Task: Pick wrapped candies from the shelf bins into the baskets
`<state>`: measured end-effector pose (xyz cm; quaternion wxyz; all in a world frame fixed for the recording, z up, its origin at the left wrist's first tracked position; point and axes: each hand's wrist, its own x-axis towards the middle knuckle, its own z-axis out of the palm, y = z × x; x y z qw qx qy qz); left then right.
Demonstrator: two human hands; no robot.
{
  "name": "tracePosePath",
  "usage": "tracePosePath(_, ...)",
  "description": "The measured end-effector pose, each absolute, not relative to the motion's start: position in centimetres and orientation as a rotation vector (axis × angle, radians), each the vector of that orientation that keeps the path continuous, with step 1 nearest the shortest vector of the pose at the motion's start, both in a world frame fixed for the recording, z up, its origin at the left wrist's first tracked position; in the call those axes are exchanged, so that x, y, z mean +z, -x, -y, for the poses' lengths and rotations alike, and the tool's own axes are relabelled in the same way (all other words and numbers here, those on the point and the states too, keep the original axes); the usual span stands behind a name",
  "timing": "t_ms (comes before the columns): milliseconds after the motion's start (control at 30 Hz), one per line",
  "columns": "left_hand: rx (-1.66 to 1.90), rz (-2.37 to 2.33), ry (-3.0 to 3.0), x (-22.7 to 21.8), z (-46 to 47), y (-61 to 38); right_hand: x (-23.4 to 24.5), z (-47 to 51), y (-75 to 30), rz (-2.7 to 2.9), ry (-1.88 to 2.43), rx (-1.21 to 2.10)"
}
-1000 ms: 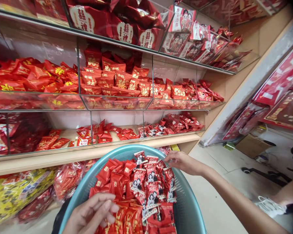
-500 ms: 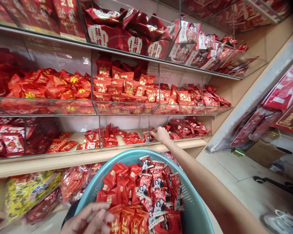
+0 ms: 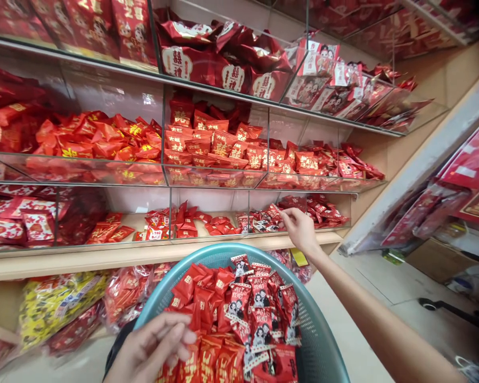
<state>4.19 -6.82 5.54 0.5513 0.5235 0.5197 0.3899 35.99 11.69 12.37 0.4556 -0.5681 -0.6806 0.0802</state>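
Note:
A teal basket [image 3: 323, 324] stands below the lowest shelf, filled with small packets. Plain red packets [image 3: 203, 303] lie on its left side, and red-and-black candy packets [image 3: 261, 306] printed with a couple are on its right. My left hand [image 3: 155, 346] hovers at the basket's near left rim, fingers loosely bent and apart, holding nothing. At the lowest shelf, my right hand [image 3: 299, 229] has thumb and fingers pinched on a small red candy packet [image 3: 274, 211]. Below those fingertips are similar loose packets [image 3: 259, 222] behind the clear shelf front.
Clear dividers split the shelves of red packets [image 3: 211, 141]. The wooden ledge [image 3: 104, 263] runs behind the basket. Underneath sit a yellow bag [image 3: 59, 303] and bagged red goods [image 3: 127, 292]. At the right are a cardboard box [image 3: 435, 260] and a black chair leg [image 3: 455, 314].
My right hand has moved right along the lowest shelf, with a red candy packet now at its fingertips. My left hand stays by the basket rim. The view has shifted slightly.

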Motion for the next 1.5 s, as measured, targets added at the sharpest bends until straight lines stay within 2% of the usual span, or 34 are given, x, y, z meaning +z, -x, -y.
tracePosePath(200,0.910,-1.075,-1.341,9.4,3.4,-8.3,14.2,-4.1,-35.1,1.689,1.234,0.818)
tracePosePath(300,0.973,-1.014,-1.429,9.7,1.8,-10.8,14.1,-1.7,-33.9,1.845,1.195,1.043)
tracePosePath(400,0.880,-0.901,-1.479,9.0,1.1,-13.3,13.3,-0.6,-33.2,1.934,1.140,1.188)
tracePosePath(667,0.621,-0.937,-1.373,7.9,2.0,-14.9,11.5,-2.0,-36.3,1.935,1.255,1.218)
tracePosePath(800,0.739,-1.034,-1.407,8.8,3.2,-11.5,11.0,-3.5,-38.4,1.955,1.382,1.168)
tracePosePath(967,0.852,-1.165,-1.402,8.9,4.7,-5.3,10.5,-5.7,-38.6,2.052,1.239,1.234)
tracePosePath(1167,1.224,-1.553,-1.206,6.2,7.0,1.7,10.3,-7.1,-38.4,2.215,1.215,1.331)
tracePosePath(1267,1.442,-1.675,-1.023,4.0,8.6,2.5,10.2,-6.8,-38.2,2.265,1.228,1.271)
tracePosePath(1500,1.320,-1.548,-0.969,0.8,10.1,-0.7,7.9,-5.9,-38.4,2.181,1.256,1.079)
